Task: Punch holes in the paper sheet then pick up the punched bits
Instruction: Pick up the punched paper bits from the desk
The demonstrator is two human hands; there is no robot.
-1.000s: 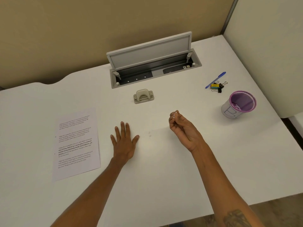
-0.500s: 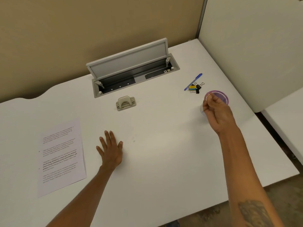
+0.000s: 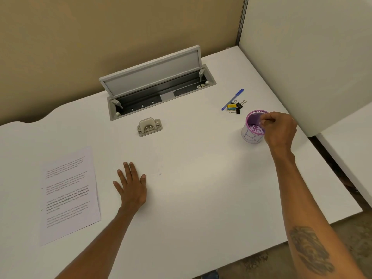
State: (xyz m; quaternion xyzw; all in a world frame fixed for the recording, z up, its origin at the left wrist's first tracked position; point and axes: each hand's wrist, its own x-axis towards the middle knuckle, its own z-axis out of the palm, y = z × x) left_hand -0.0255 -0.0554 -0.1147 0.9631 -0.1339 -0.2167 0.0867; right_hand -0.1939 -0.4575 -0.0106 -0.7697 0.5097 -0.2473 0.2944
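Paper sheet point(image 3: 69, 195): lies flat at the left of the white surface point(image 3: 201, 198), printed with several blocks of black text, one of them partly bold; the words are too small and blurred to read. Two small dark marks sit along its left margin.

Left hand point(image 3: 131, 187): palm down on the surface just right of the sheet, fingers stretched out and slack, holding nothing.

Paper bits point(image 3: 160, 174): a few faint specks on the surface just right of the left hand; hard to make out.

Hole punch point(image 3: 149, 126): beige, standing near the middle of the surface, in front of the cable tray; no brand visible.

Cable tray point(image 3: 161, 95): set into the surface at the back, its grey lid propped open.

Pen point(image 3: 232, 99): blue, lying slantwise at the right rear, just beside the clips.

Binder clips point(image 3: 235, 107): a small cluster, yellow and black, between the pen and the cup.

Cup point(image 3: 252, 127): purple mesh inside, white paper label on the outside with hand-drawn blue lines, not legible. White punched bits lie in its bottom.

Right hand point(image 3: 279, 129): over the cup's right rim, fingertips point(image 3: 263, 122) pinched together above the opening; whether they hold a bit cannot be told.
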